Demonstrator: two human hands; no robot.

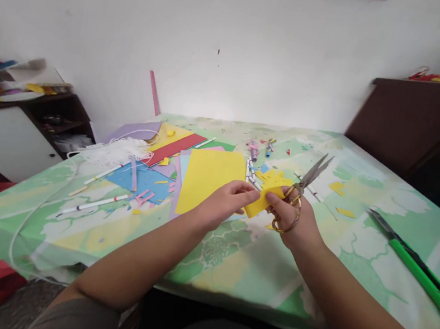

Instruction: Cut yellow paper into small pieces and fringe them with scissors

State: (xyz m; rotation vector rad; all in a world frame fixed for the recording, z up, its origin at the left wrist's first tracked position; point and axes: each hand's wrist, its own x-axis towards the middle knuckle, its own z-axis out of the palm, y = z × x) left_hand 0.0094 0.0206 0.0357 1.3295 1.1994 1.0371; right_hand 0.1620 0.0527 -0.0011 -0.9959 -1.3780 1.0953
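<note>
Between my two hands is a small piece of yellow paper (257, 204). My left hand (231, 200) pinches its left edge with thumb and fingers. My right hand (290, 215) grips the paper's right side between thumb and finger. Gold-handled scissors (306, 181) also hang on my right hand, with blades pointing up and away and slightly apart. Just beyond the hands lies a heap of yellow paper scraps (272, 178). A large yellow sheet (213, 177) lies flat to the left, partly behind my left hand.
A green utility knife (418, 267) lies at the right with its blade showing. Blue paper (146, 183), a red strip (175, 148), white string (120, 151) and several pens (96, 205) are spread on the left. A dark cabinet (422, 126) stands at the right.
</note>
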